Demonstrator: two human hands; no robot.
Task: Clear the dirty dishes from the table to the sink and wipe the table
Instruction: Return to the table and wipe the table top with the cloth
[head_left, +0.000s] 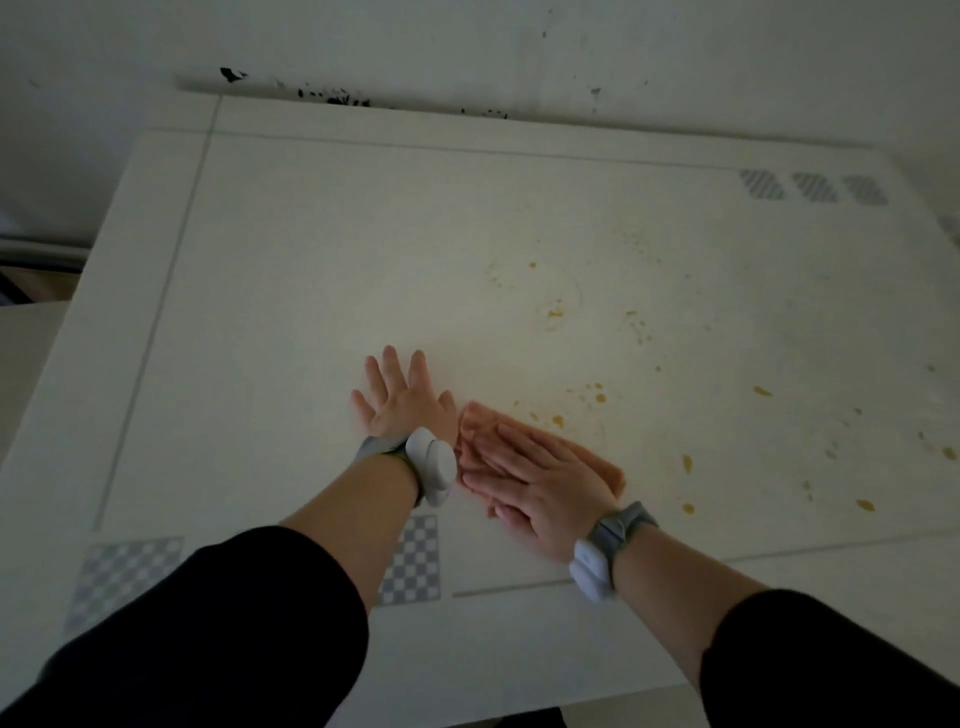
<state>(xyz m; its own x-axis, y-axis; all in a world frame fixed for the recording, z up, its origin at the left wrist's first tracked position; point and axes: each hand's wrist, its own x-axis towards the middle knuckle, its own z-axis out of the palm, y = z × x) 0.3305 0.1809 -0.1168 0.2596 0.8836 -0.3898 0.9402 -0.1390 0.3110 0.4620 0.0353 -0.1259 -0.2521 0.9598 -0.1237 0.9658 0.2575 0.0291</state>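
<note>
Your surface (322, 249) is white with thin grey lines, blue-and-white checked patches (413, 558), grey striped patches (813, 187), yellow-orange stains (597, 397), your cloth (480, 423) is pale pink, your sleeves (234, 623) black, your wristbands (621, 527) grey.

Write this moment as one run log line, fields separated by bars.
phase: wiping | right hand: flat on orange cloth | left hand: flat on table | yellow stains: remain at right | dishes: none visible
</note>
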